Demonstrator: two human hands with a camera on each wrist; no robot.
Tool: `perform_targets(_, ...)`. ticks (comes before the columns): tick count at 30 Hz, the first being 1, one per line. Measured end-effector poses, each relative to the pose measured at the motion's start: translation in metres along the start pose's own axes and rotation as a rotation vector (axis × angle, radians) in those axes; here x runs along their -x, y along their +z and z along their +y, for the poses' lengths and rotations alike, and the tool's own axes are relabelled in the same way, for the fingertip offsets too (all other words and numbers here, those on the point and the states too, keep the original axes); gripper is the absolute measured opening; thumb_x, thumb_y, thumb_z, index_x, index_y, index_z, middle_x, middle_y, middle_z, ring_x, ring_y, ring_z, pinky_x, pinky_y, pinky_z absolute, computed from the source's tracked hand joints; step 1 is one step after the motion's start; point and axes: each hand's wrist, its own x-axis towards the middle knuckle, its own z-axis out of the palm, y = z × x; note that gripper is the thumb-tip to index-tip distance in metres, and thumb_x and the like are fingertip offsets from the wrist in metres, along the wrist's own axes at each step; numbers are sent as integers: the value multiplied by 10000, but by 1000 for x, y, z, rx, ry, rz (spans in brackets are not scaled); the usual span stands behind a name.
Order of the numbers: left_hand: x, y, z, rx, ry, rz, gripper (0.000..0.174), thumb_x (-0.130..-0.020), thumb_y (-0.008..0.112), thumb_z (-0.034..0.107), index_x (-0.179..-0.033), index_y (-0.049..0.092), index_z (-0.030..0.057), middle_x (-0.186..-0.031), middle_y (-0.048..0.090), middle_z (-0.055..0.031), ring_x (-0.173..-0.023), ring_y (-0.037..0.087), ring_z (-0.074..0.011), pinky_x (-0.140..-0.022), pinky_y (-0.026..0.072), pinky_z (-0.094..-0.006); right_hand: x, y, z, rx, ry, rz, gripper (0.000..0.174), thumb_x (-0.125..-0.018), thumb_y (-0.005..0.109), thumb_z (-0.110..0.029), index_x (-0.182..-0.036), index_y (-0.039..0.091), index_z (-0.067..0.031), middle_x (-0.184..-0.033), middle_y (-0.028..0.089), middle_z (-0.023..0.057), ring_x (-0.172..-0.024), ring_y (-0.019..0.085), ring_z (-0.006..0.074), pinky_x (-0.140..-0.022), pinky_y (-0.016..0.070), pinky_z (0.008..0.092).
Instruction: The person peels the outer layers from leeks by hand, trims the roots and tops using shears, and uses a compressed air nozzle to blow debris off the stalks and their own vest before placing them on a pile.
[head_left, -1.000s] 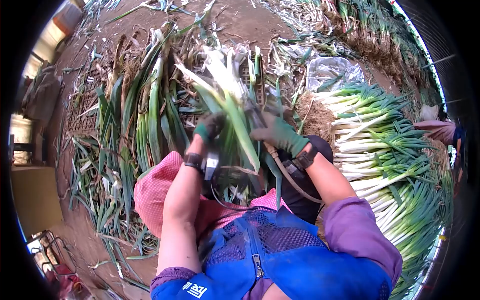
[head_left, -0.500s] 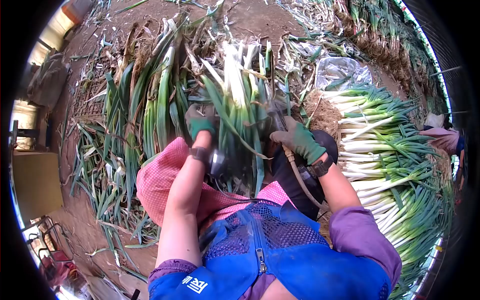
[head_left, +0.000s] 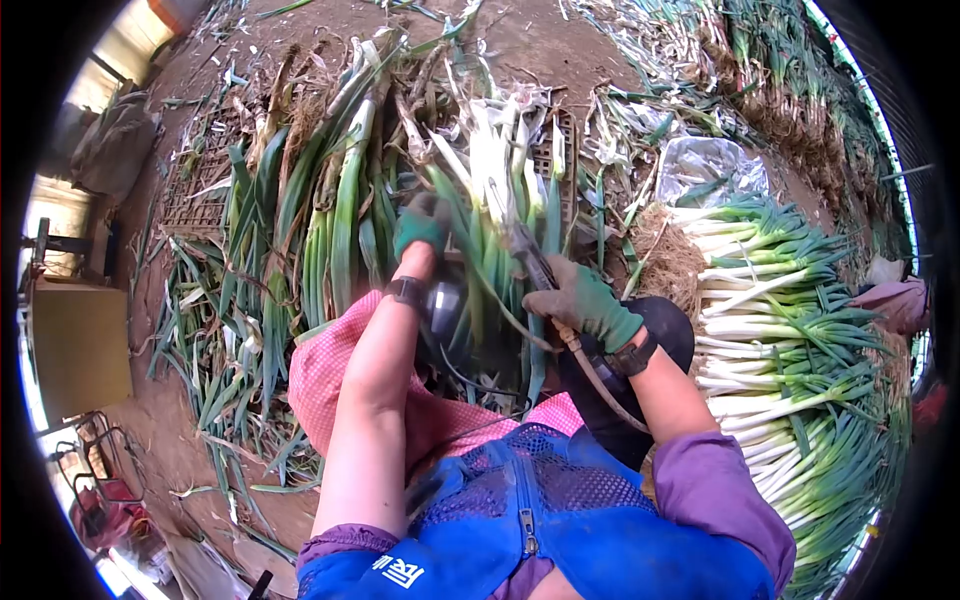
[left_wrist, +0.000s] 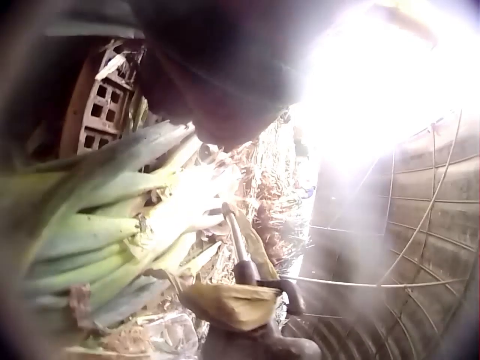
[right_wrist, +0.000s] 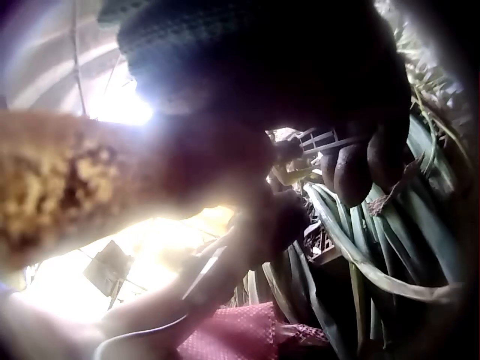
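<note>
Green-gloved, the left hand (head_left: 420, 225) is gripping a bunch (head_left: 495, 200) of scallions. Its fingers are curled tight round the stalks, the white ends are fanning out beyond the fingertips, and the leaves are trailing back toward the lap. The right hand (head_left: 582, 300) is clamping its fingers round a nozzle (head_left: 528, 258). The nozzle's tip is pointing into the bunch just beside the left fingers, and a hose (head_left: 590, 365) is running back under the right wrist. The left wrist view is showing the same stalks (left_wrist: 112, 225) pale and bright, with the nozzle (left_wrist: 244, 262) close against them.

Judging by the heaps, the work is looking well along. Outside the right fingers, a clean pile (head_left: 780, 330) is lying in neat rows, white shanks all facing one way. Past the left fingers, a raw pile (head_left: 320, 220) with dry brown skins is lying on a crate (head_left: 190, 200), and it appears to be the smaller share. The bunch in hand seems to be midway, with its shanks already showing white but loose strips hanging off near the right fingers. Stripped leaves (head_left: 220, 380) are littering the soil behind the left wrist. A plastic bag (head_left: 710, 165) is lying beyond the right fingertips, near the clean pile.
</note>
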Motion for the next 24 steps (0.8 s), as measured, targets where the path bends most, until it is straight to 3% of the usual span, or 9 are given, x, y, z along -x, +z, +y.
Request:
perform_targets(1, -9, -1, -9, 52, -30, 49, 475, -867, 637, 362, -1200, 656, 25, -1018, 723, -196, -907, 709, -269, -826, 548, -387, -6, 5, 10, -104, -68, 10, 540, -759, 734, -363, -1132, 604, 5, -975, 664, 223, -908, 653, 347, -824, 510, 410)
perform_targets(4, -38, 5, -14, -271, -130, 135, 399, -850, 721, 322, -1082, 641, 8, -885, 684, -73, -771, 621, -185, -716, 515, -341, -32, 15, 36, -185, -28, 116, 560, -759, 745, -393, -1101, 593, 25, -939, 651, 233, -873, 646, 357, -781, 510, 413)
perform_targets(6, -61, 27, -42, -195, -76, 130, 529, -821, 741, 343, -1199, 600, 2, -1044, 692, -142, -881, 652, -257, -795, 530, -402, -37, 8, 27, -133, -47, 142, 591, -761, 742, -447, -1060, 577, 35, -893, 636, 238, -834, 641, 364, -744, 506, 430)
perform_targets(8, -69, 33, -17, -77, -257, -113, 542, -809, 747, 336, -1211, 603, 3, -1100, 686, -159, -950, 653, -264, -826, 529, -400, -42, 3, 21, -104, -80, 170, 594, -763, 737, -462, -1046, 573, 34, -878, 633, 239, -823, 640, 364, -741, 504, 439)
perform_targets(11, -116, 62, -94, -51, -255, -152, 351, -861, 672, 176, -1182, 615, 45, -979, 705, -137, -825, 670, -250, -698, 545, -396, -42, 4, 16, -172, -31, 150, 546, -758, 725, -430, -1038, 584, 17, -903, 649, 225, -846, 643, 369, -766, 506, 434)
perform_targets(14, -75, 33, -52, 343, -251, -96, 334, -812, 724, 161, -1102, 627, 28, -918, 688, -113, -792, 670, -238, -689, 560, -361, -39, 3, 11, -175, -14, 119, 557, -757, 733, -407, -1083, 577, 16, -946, 651, 221, -881, 644, 334, -792, 510, 420)
perform_targets(16, -92, 12, -82, 540, -196, -195, 238, -839, 694, 99, -1064, 633, 54, -855, 674, -80, -744, 657, -219, -657, 556, -327, -44, 7, 22, -118, 4, 127, 574, -771, 748, -374, -1161, 575, 11, -960, 648, 182, -876, 621, 273, -787, 501, 387)
perform_targets(18, -90, -6, -73, 324, -185, -247, 86, -881, 652, 67, -966, 645, 77, -833, 680, -75, -746, 669, -222, -634, 558, -329, -42, 7, 21, -115, 41, 84, 628, -757, 718, -435, -1132, 569, 46, -984, 648, 238, -923, 642, 330, -821, 501, 417)
perform_targets(24, -36, -40, 20, 601, -278, -238, 65, -905, 653, 110, -957, 632, 77, -861, 668, -44, -742, 665, -184, -674, 563, -304, -32, 3, 5, -17, 105, 117, 649, -724, 700, -497, -1080, 583, 32, -1043, 649, 299, -999, 642, 424, -862, 499, 460)
